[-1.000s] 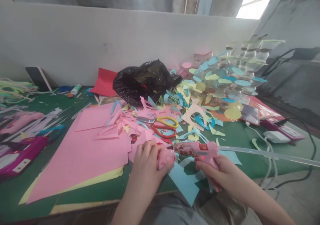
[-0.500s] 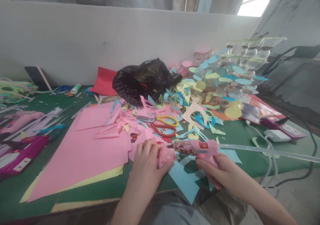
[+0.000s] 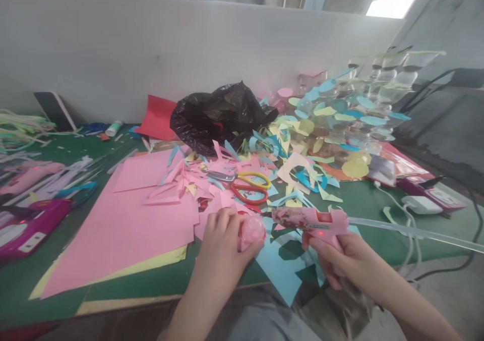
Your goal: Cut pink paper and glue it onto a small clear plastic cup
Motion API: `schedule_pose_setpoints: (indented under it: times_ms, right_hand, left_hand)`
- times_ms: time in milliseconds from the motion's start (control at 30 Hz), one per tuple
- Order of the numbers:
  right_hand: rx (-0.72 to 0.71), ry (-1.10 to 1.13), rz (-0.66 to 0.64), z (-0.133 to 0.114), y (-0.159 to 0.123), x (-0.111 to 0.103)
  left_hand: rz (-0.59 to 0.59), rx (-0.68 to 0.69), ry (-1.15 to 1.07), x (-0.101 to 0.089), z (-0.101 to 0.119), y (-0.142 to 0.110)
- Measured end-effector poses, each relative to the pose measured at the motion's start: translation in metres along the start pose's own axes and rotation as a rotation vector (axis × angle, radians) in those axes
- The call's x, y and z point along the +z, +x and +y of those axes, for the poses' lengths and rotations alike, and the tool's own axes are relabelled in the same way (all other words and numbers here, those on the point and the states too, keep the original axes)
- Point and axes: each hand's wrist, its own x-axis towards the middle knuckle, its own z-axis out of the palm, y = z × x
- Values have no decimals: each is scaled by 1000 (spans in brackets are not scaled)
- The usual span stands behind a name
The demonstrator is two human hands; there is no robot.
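Note:
My left hand [image 3: 223,245] is closed around a small clear plastic piece with pink paper [image 3: 252,230], shaped like a bottle top. In my right hand [image 3: 340,258] is a pink hot glue gun [image 3: 310,221], its nozzle pointing left and a little apart from the plastic piece. A long clear glue stick [image 3: 412,233] sticks out of the gun's back end. Just beyond my left hand lie scissors [image 3: 249,187] with yellow and red handles, on pink paper scraps [image 3: 185,179]. Light blue paper [image 3: 283,270] lies below the gun.
Pink sheets [image 3: 132,225] cover the table's left half. A black plastic bag [image 3: 223,119] stands at the back. Clear plastic pieces with coloured paper discs [image 3: 363,109] are piled back right. Purple power strips [image 3: 34,227] and cables [image 3: 408,230] lie at both sides.
The glue gun has drawn back to the right, and its nozzle has left the plastic piece. My left hand keeps its hold, and the piece's top shows more fully.

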Motion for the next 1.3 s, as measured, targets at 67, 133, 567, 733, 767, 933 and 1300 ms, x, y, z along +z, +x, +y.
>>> schedule_pose_setpoints:
  times_ms: [67, 133, 567, 733, 767, 933, 1300]
  right_hand:
    - [11, -19, 13, 3, -1, -1]
    - [1, -28, 18, 8, 0, 0]
    - [-19, -125, -25, 9, 2, -1]
    - [-28, -96, -15, 13, 3, 0]
    - [-26, -94, -14, 13, 2, 0]
    - [9, -111, 2, 9, -1, 2]
    - [-25, -22, -4, 13, 0, -4]
  left_hand:
    - [-3, 0, 5, 0, 0, 0]
    - [-4, 6, 5, 0, 0, 0]
    - [25, 9, 6, 0, 0, -1]
    - [11, 16, 21, 0, -1, -1]
    - [14, 15, 20, 0, -1, -1]
    - [28, 13, 15, 2, -2, -1]
    - [26, 25, 23, 2, -2, -1]
